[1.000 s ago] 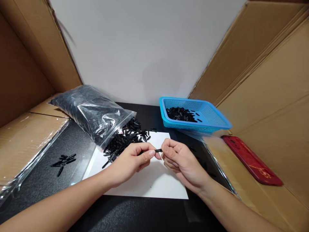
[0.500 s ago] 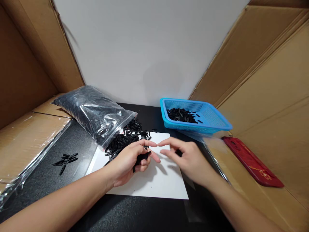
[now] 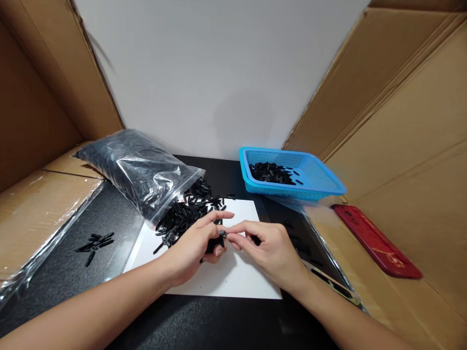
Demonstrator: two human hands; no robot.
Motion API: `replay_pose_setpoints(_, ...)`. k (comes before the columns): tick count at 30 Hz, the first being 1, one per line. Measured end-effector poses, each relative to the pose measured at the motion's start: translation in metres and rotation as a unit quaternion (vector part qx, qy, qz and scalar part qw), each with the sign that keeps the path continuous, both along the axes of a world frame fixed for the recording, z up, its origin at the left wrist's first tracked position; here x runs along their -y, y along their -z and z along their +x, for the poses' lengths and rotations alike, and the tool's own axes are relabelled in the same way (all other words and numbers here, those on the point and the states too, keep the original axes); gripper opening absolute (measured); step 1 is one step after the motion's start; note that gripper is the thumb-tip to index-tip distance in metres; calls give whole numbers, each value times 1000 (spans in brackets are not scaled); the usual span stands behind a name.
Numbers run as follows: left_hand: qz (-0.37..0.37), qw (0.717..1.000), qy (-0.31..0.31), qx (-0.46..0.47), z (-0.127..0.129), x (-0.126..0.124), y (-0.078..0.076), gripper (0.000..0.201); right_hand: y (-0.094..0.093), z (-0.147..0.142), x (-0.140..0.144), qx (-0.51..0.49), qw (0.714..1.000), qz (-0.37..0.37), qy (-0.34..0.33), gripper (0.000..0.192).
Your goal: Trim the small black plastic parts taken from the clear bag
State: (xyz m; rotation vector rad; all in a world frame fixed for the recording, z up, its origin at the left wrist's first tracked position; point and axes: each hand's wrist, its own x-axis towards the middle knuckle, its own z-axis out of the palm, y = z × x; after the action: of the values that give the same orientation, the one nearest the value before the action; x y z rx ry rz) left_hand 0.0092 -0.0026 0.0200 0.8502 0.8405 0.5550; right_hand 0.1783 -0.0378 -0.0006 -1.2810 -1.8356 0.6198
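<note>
Over the white sheet of paper (image 3: 251,282), my left hand (image 3: 193,248) curls around several small, slim black pieces (image 3: 214,244), its index finger stretched out. My right hand (image 3: 273,250) meets it from the right, thumb and index finger pinched at the end of a black piece (image 3: 223,234) by the left fingertips. Just behind my left hand lies a heap of loose black pieces (image 3: 182,214), spread partly onto the paper. It sits at the mouth of a clear zip bag (image 3: 134,163) filled with dark contents. Their exact kind is too small to tell.
At the back right stands a blue plastic basket (image 3: 292,191) with black pieces inside. A small cluster of black pieces (image 3: 94,242) lies on the dark tabletop (image 3: 120,214) at left. A red phone-like object (image 3: 377,243) rests on cardboard at right. Cardboard walls (image 3: 401,136) flank both sides.
My right hand has moved left and its fingertips now pinch at the pieces by my left hand. The left fingers have drawn in slightly. The whole view has shifted a little.
</note>
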Motion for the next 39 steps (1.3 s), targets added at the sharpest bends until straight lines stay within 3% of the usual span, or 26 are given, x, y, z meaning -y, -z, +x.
replay_pose_setpoints(5, 43, 999, 29, 7, -2, -3, -3, 23, -5, 3, 1, -36, 997, 49, 39, 15)
replay_pose_setpoints(14, 82, 995, 48, 26, -5, -6, 2, 29, -7, 6, 2, -50, 992, 90, 79, 10)
replay_pose_setpoints(20, 93, 994, 46, 32, -5, -6, 4, 29, -9, 5, 1, -118, 990, -10, 75, 14)
replay_pose_setpoints(28, 80, 995, 52, 40, -6, -5, 5, 31, -3, 0, -2, -286, 945, -147, 55, 25)
replay_pose_setpoints(34, 68, 995, 55, 55, -7, -5, 3, 29, -5, 1, -1, -206, 972, -79, 75, 21)
replay_pose_setpoints(39, 61, 995, 64, 53, -8, -5, 3, 27, -7, 2, 1, -168, 983, -54, 47, 22)
